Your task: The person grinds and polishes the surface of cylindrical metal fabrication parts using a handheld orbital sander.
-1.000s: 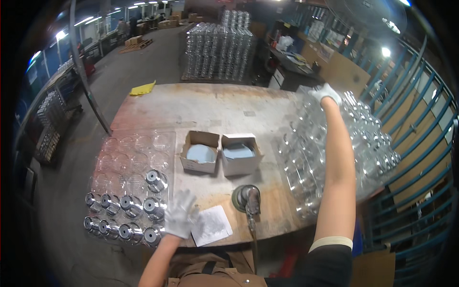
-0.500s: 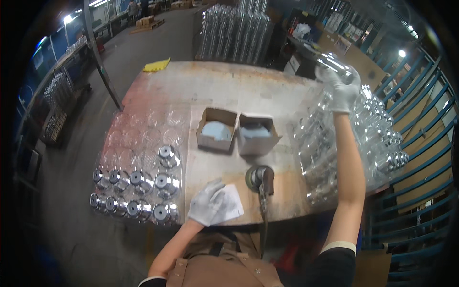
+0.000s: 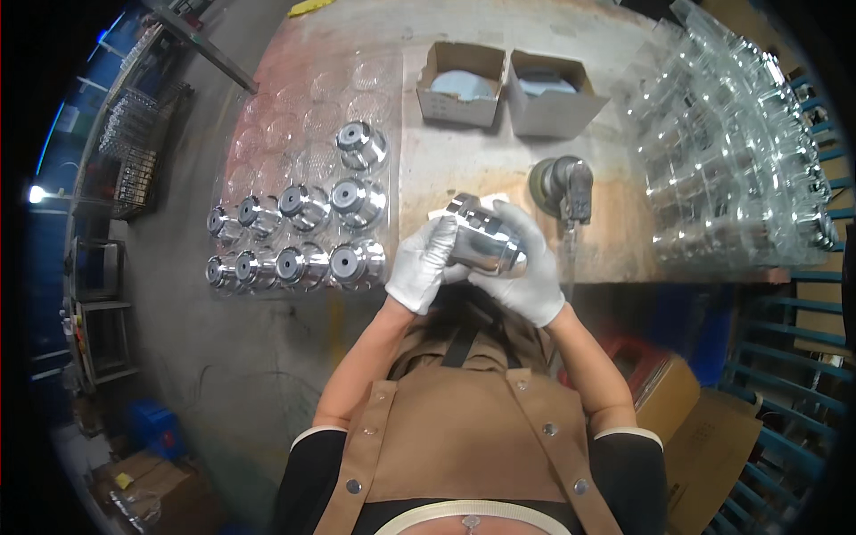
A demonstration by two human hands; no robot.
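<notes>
Between both gloved hands, tilted above the table's near edge, is a shiny chrome metal cup-like part [image 3: 484, 239]. My left hand [image 3: 423, 264] closes on its left side, and my right hand [image 3: 531, 270] wraps round its right side. Behind the part, the edge of a white cloth or paper [image 3: 437, 214] shows, mostly hidden. To the left, several similar chrome parts [image 3: 357, 201] sit in the pockets of a clear plastic tray [image 3: 325, 116]. A round-pad hand sander [image 3: 562, 187] lies on the table to the right of my hands, its hose running toward me.
Two open cardboard boxes [image 3: 459, 107] holding pale blue discs stand at the middle back of the table [image 3: 428, 160]. Stacked clear trays with chrome parts [image 3: 727, 160] fill the right side. A yellow cloth [image 3: 310, 7] lies at the far edge. Blue rails [image 3: 794, 419] stand at right.
My right hand has come back from the trays at right with a chrome part. My left hand has lifted from the white sheet and joined it. The view has tilted downward.
</notes>
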